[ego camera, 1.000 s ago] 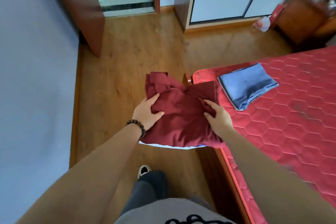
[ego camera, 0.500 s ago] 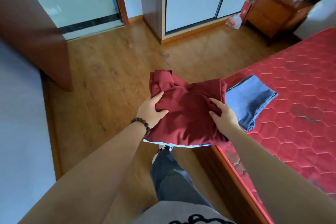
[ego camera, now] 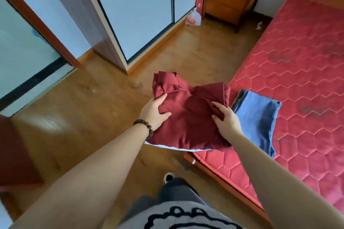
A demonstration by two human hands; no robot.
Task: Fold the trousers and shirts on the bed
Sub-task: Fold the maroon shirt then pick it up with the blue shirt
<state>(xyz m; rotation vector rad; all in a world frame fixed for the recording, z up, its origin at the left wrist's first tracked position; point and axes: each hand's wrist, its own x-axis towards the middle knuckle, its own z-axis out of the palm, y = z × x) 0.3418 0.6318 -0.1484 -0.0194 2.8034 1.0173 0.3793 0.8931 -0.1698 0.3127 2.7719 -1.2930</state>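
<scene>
Fingers of left hand (ego camera: pixel 154 113) and right hand (ego camera: pixel 226 122) grip folded maroon garment (ego camera: pixel 189 117) off the bed (ego camera: pixel 297 83) corner

Floor (ego camera: pixel 104 117): warm brown wood-look boards, faint sheen of daylight. Wardrobe (ego camera: pixel 141 11): pale sliding panels in dark frames, wooden plinth. Door frame (ego camera: pixel 46 24): reddish-brown wood, frosted glass panel beside it. Bedside cabinet (ego camera: pixel 230 0): brown wood with drawers, cables and small items on top. Red paper bag (ego camera: pixel 200 3) and plastic bag (ego camera: pixel 193 18): on the floor beside the cabinet.
</scene>
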